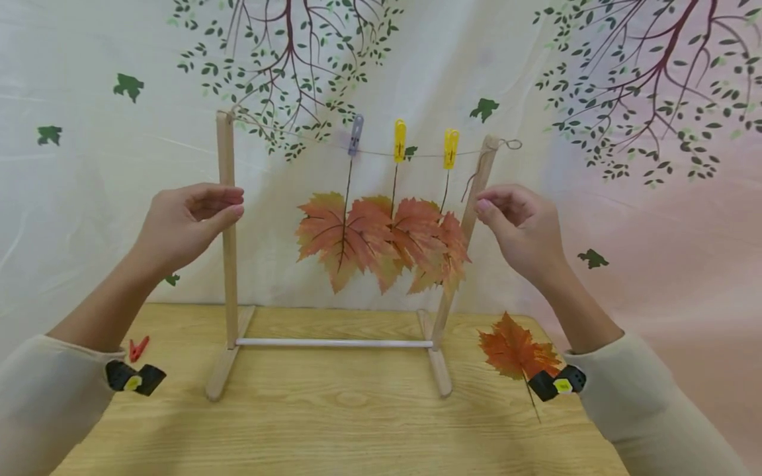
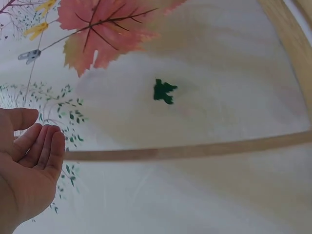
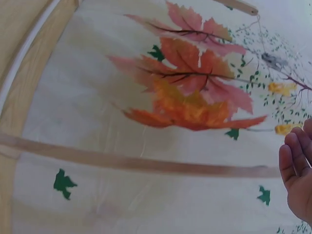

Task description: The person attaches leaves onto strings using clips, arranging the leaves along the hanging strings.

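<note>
Three leaves (image 1: 324,228) hang pegged along a string (image 1: 425,156)

A grey clothespin (image 1: 355,135) and two yellow clothespins (image 1: 399,141) grip the stems, keeping the leaves off the tabletop (image 1: 333,423); the wooden frame (image 1: 221,373) holds the string up. The left hand (image 1: 189,218) and right hand (image 1: 524,228) hover by its uprights (image 1: 229,291), fingers loosely bent, pinching nothing; any contact is unclear. A loose leaf (image 1: 512,344) and red clothespin (image 1: 138,348) lie on the tabletop, unattached

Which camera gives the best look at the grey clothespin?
The head view: the grey clothespin shows whole and fairly sharp there, clipped to the string. The left wrist view shows it small, near the left edge; the right wrist view shows it blurred, toward the right.
</note>
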The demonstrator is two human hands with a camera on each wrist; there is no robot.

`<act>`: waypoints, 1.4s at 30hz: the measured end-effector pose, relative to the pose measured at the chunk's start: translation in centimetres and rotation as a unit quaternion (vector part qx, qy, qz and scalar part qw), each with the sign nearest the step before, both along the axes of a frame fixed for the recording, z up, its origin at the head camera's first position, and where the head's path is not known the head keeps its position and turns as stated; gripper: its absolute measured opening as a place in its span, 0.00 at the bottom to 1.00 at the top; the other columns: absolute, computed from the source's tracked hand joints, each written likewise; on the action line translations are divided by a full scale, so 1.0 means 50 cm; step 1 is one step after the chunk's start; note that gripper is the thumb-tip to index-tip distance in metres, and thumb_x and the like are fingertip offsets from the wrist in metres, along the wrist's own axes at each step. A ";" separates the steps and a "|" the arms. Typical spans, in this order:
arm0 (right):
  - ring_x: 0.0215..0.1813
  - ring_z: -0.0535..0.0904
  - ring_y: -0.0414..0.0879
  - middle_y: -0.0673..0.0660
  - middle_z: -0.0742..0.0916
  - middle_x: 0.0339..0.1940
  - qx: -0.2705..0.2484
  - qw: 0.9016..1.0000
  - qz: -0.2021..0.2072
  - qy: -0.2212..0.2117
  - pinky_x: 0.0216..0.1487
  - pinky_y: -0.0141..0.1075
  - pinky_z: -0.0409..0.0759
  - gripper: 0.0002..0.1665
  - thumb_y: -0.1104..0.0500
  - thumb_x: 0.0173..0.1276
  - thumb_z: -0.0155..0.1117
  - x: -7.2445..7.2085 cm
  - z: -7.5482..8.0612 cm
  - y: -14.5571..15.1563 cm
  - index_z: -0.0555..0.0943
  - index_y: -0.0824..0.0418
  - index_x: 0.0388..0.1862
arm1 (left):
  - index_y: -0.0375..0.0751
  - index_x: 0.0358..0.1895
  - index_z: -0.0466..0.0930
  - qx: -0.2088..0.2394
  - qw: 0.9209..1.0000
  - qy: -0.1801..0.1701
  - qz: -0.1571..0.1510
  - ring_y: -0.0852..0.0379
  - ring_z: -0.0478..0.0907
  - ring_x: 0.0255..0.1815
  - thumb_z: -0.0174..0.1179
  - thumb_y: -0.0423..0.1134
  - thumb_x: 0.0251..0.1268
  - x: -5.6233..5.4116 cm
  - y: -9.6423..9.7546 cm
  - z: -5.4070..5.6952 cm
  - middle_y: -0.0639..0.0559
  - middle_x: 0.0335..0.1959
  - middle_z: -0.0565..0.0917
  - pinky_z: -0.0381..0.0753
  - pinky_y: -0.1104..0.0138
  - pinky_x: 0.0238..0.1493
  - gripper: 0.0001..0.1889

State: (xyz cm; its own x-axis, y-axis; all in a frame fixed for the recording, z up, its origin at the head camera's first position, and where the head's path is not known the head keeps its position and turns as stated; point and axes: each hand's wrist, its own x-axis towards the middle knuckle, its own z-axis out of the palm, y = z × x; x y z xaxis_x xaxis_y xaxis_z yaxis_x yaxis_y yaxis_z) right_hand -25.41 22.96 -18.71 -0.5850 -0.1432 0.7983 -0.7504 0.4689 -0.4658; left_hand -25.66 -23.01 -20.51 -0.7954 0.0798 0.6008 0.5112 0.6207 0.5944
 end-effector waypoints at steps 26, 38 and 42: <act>0.34 0.83 0.35 0.61 0.90 0.38 0.149 0.972 -0.135 -0.120 0.35 0.23 0.80 0.07 0.63 0.75 0.64 -0.006 -0.276 0.278 0.86 0.65 0.46 | 0.30 0.66 0.75 -0.027 0.977 -0.189 0.097 0.85 0.71 0.36 0.54 0.55 0.78 0.008 -0.285 -0.255 0.56 0.46 0.86 0.74 0.77 0.32 0.30; 0.38 0.82 0.41 0.50 0.88 0.38 0.283 0.918 -0.059 -0.271 0.36 0.34 0.83 0.06 0.67 0.72 0.66 -0.007 -0.408 0.373 0.85 0.60 0.44 | 0.22 0.65 0.73 -0.056 0.959 -0.259 0.101 0.61 0.82 0.37 0.55 0.55 0.78 -0.008 -0.364 -0.348 0.26 0.56 0.82 0.81 0.68 0.33 0.34; 0.41 0.83 0.42 0.53 0.88 0.40 0.315 0.891 0.007 -0.326 0.40 0.35 0.84 0.09 0.68 0.66 0.70 -0.015 -0.441 0.389 0.85 0.64 0.45 | 0.20 0.65 0.72 -0.059 0.954 -0.281 0.088 0.53 0.86 0.38 0.55 0.55 0.78 -0.009 -0.389 -0.374 0.24 0.58 0.80 0.85 0.64 0.35 0.35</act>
State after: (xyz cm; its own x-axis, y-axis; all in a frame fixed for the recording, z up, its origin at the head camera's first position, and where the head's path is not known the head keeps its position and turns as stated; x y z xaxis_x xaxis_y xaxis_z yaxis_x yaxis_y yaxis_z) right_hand -26.17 42.41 -40.74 -0.8898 -0.4540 0.0469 -0.4240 0.7841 -0.4532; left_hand -26.09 -42.46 -39.21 -0.9966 -0.0448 0.0697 0.0129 0.7472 0.6645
